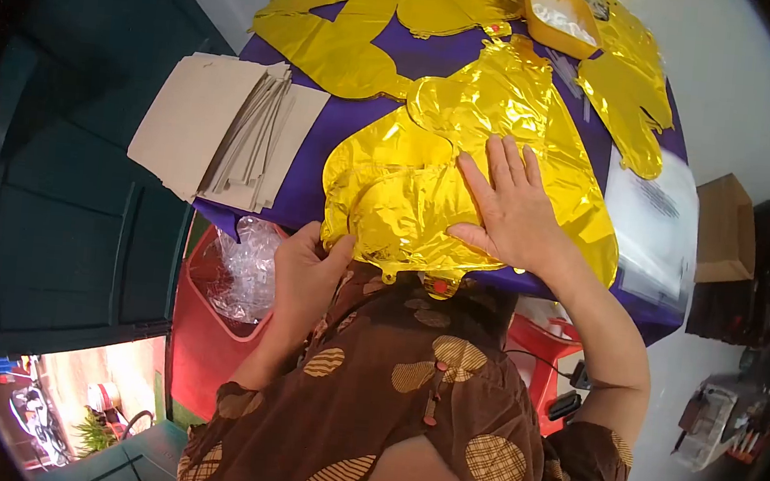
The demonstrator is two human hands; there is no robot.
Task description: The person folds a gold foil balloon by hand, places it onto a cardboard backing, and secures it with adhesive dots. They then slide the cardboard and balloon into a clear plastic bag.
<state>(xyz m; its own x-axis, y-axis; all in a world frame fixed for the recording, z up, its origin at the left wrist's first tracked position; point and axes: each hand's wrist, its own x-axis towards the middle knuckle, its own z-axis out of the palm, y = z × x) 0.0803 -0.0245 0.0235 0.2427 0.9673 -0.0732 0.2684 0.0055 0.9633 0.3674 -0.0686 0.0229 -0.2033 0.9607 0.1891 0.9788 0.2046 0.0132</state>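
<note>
We have one wide gold foil piece (pixel 551 127) lying on the near middle of the purple tablecloth (pixel 300 164), right in front of us. Its long axis runs from near to far, with the broad end towards us and the narrower end pointing away. Two small tabs stick out of its near edge towards us, and one of them bears a red dot (pixel 440 287).

Our two hands are on it. Our right hand (pixel 522 218) lies palm down on the foil's near right part, fingers open and pointing away, the thumb spread to the left. Our left hand (pixel 307 270) is at the near left corner, thumb and forefinger bent close about the foil's edge; we cannot tell how firmly they grip.

Beyond lie more gold foil shapes (pixel 351 54), overlapping so that we cannot count them surely; one separate foil piece (pixel 630 106) lies far right, its rounded end pointing near. Between them is one yellow tub (pixel 565 18) with white contents. On the left we see one pile of pale card (pixel 199 114), its sheets too many to count. On the right lies one clear plastic packet (pixel 652 227). Below the table's left side stands one red bin (pixel 224 304) holding crumpled clear plastic (pixel 250 270).
</note>
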